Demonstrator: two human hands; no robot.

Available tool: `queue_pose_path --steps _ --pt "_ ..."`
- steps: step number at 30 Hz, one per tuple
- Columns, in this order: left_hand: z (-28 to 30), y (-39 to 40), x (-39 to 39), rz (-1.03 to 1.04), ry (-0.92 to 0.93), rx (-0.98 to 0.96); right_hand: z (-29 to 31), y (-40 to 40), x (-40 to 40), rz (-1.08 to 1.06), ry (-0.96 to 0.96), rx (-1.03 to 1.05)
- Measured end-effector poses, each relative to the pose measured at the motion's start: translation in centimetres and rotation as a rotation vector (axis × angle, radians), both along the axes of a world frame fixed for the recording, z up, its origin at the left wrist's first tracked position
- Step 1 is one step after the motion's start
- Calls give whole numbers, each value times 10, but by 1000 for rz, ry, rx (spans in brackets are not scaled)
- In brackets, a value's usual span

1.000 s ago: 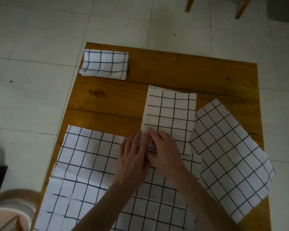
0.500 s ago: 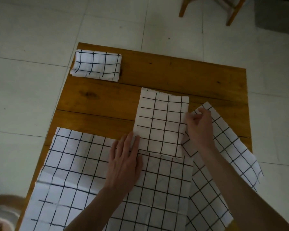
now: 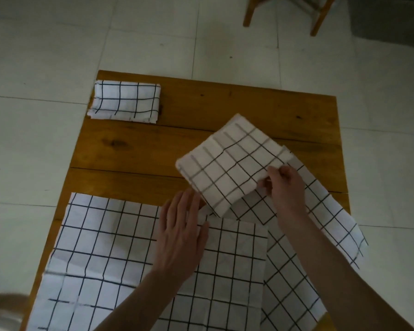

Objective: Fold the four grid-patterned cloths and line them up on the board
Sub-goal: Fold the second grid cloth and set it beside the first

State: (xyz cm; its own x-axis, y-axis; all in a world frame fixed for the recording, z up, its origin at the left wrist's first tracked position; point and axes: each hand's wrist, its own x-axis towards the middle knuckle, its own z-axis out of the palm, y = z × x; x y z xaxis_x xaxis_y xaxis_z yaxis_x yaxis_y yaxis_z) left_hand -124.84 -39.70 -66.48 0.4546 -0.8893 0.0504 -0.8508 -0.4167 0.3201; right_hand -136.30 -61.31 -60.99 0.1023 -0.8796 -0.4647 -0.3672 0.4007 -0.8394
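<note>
A wooden board (image 3: 225, 108) carries white cloths with black grid lines. One small folded cloth (image 3: 126, 101) lies at the board's far left corner. My right hand (image 3: 286, 185) pinches the right edge of a half-folded cloth (image 3: 232, 163), which is lifted and turned at an angle, blurred by motion. My left hand (image 3: 182, 232) lies flat, fingers apart, on the far edge of a large unfolded cloth (image 3: 120, 259) spread over the near part of the board. Another unfolded cloth (image 3: 320, 235) lies askew at the right, partly under my right arm.
Pale floor tiles (image 3: 58, 44) surround the board. Wooden chair legs (image 3: 249, 13) stand beyond the far edge at the top right. A dark grey object (image 3: 392, 20) fills the top right corner. Bare wood shows across the board's far half.
My right hand went from the cloth's middle to its right edge, gripped it and lifted it, swinging the half-folded cloth clockwise. My left hand slid off it onto the large cloth.
</note>
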Motion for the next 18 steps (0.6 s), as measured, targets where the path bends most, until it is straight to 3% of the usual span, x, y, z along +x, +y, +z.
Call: queue_pose_path --steps 4,11,18 --pt "2 -5 -12 -56 2 -9 -2 32 -19 -182 -87 158" --pt "-5 -16 -25 -179 -62 63 -21 57 -42 -142 18 158" --pt "-12 -36 -31 -131 -47 96 -20 56 -53 -141 75 183"
